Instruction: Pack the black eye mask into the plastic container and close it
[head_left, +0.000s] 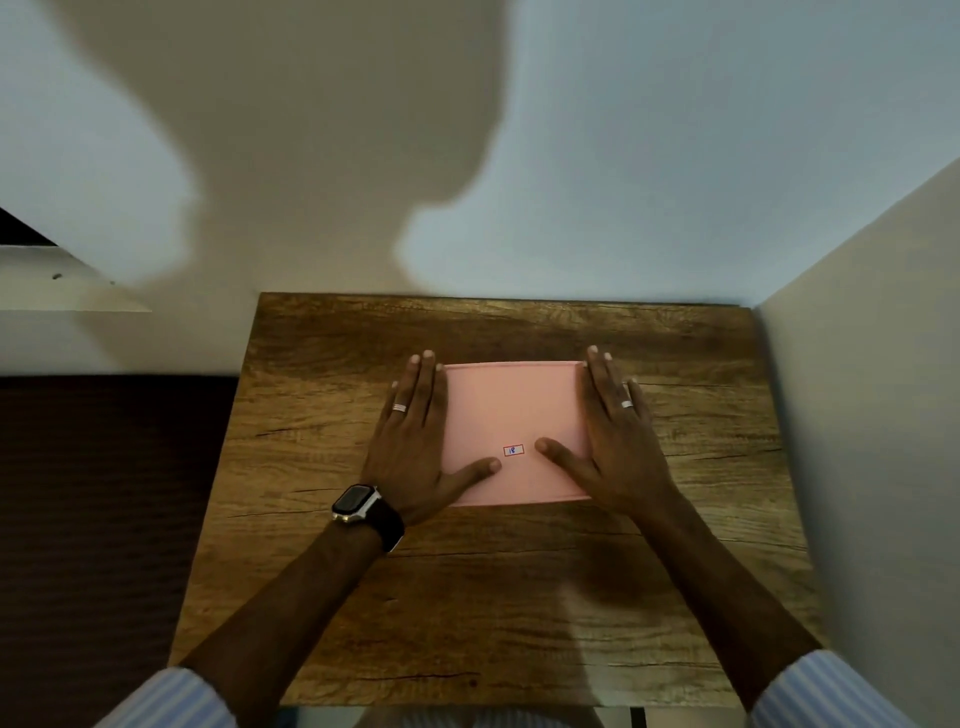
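flat hands (519, 441) on pink lid (511, 410)

Blue-and-white striped sleeves (171, 696) pushed up, a dark-strapped watch (363, 512) — silver rings (399, 408) on both hands.

One pink lid (511, 415) lies between two flat hands, left hand (415, 447) and right hand (618, 441); two rings, one wristwatch (358, 503), one sticker (514, 450).

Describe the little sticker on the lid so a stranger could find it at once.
Start at the wooden table, then the pink lid at its middle, both hands flat on it. Between the two thumbs sits the small sticker: white, red-bordered, with dark handwriting, the lid's only mark.
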